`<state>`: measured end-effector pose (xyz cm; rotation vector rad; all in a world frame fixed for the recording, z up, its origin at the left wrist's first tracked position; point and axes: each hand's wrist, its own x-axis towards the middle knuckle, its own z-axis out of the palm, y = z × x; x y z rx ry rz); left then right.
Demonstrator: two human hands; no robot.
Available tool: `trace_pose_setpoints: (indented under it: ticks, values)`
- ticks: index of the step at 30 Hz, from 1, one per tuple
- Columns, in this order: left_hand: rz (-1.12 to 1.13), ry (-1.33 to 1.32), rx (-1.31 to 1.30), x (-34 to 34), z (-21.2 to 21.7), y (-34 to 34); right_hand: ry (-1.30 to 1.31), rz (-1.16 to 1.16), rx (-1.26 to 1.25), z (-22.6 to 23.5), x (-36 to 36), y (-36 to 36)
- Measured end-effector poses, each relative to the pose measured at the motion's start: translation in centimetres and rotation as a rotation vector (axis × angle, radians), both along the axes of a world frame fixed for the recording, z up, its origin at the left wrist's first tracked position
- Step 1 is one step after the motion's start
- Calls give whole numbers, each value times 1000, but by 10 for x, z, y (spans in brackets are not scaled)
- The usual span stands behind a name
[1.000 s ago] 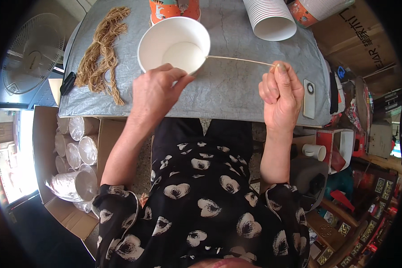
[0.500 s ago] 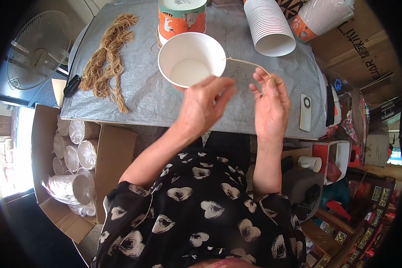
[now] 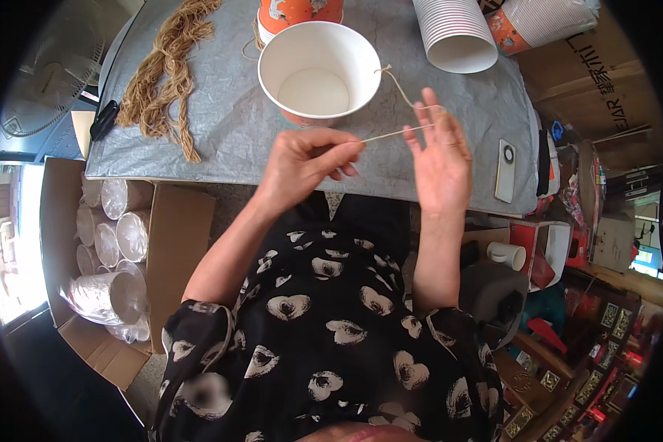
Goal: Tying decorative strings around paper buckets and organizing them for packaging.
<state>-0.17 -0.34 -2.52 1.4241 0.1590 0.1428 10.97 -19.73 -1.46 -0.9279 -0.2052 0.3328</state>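
A white paper bowl stands on the grey table cover, with a thin tan string tied at its right rim. The string runs down to my right hand, loops over its raised fingers, then goes left to my left hand, which pinches its end just in front of the bowl. Both hands hover above the table's near edge.
A bundle of jute strings lies at the left, black scissors beside it. An orange cup stands behind the bowl, stacked paper bowls at the right, a white phone-like device near the right edge. A cardboard box of wrapped cups sits below left.
The bowl has come nearer to me. My left hand left the bowl's rim and moved right to pinch the string; my right hand opened its fingers with the string looped over them.
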Motion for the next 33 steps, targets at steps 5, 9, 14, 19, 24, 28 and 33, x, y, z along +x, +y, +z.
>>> trace_pose_setpoints:
  ticks: [5,9,14,19,24,28,33]
  values:
    - [190,22,109,-25,-17,28,69,37,116,-17,25,-26]
    - [299,-46,128,-29,-22,31,187,166,210,-35,26,-29]
    - [394,-95,139,-31,-17,31,41,-15,-271,-49,20,-20]
    - [296,-168,551,-28,-3,21,-609,-188,-756,-20,-33,20]
    - [219,-180,547,-24,4,15,-409,222,-598,-12,-53,42]
    - [198,-181,571,-23,0,20,-259,281,-497,-23,-52,40]
    - [142,-24,219,-22,-12,17,-212,223,-445,-29,-49,37]
